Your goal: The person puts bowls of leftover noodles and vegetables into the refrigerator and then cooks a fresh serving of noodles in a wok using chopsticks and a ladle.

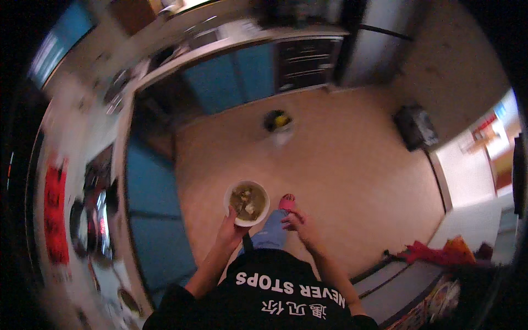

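A white bowl of brownish-green soup or broth with pale chunks is held in my left hand. The thumb lies over the rim and the other fingers are under the bowl, hidden from view. My right hand hangs to the right of the bowl, fingers apart and a little curled, with nothing in it. Below that hand are my leg in light blue trousers and a pink slipper on the floor.
Blue cabinets run under a worktop on the left and at the top. A dark bin with something yellow in it stands on the floor ahead. A dark object sits by the wall at right, near a bright doorway.
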The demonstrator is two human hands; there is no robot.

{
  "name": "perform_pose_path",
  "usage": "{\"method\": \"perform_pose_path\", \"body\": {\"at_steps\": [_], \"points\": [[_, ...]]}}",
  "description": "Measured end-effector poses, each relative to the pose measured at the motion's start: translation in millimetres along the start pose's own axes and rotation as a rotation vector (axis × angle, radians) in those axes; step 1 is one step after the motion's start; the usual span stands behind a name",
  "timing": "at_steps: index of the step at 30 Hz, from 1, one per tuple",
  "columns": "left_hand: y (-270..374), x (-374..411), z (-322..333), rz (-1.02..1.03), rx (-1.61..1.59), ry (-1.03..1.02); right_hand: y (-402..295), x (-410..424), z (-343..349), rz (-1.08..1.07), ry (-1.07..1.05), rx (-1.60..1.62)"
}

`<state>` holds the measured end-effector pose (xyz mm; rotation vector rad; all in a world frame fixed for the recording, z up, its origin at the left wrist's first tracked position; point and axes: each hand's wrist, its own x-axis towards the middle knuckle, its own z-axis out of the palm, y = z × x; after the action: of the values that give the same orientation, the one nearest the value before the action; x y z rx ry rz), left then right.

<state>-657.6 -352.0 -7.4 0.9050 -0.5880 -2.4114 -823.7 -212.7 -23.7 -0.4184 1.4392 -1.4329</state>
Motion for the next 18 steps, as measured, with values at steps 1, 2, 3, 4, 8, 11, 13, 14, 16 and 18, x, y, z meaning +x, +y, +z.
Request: {"method": "perform_pose_path", "body": {"at_steps": [1, 2, 3, 4, 8, 11, 13, 14, 16, 18], "points": [[-4, 33, 29, -0.081, 0.039, -0.048, -17, 12, -16, -0.021, 0.017, 0.017], [-3, 54, 43, -0.177, 0.091, -0.096, -28, 18, -22, -0.038, 0.05, 0.045], [-4, 86, 66, -0.252, 0.134, -0.154, -46, 33, -40, -0.077, 0.097, 0.06], [-12, 110, 95, -0.281, 0.228, -0.192, -61, 46, -61, -0.096, 0.125, 0.08], [-32, 196, 211, -0.424, 0.257, -0.393, -140, 89, -144, -0.113, 0.237, 0.105], [-51, 266, 283, -0.568, 0.365, -0.441, -172, 119, -215, -0.15, 0.333, 0.244], [-65, 300, 336, -0.585, 0.371, -0.492, -194, 137, -263, -0.156, 0.339, 0.427], [-71, 317, 359, -0.601, 0.395, -0.489, -208, 144, -282, -0.166, 0.381, 0.462], [-78, 342, 417, -0.642, 0.524, -0.46, -231, 162, -323, -0.203, 0.396, 0.465], [-99, 391, 452, -0.678, 0.524, -0.519, -253, 185, -372, -0.245, 0.407, 0.523]]}}
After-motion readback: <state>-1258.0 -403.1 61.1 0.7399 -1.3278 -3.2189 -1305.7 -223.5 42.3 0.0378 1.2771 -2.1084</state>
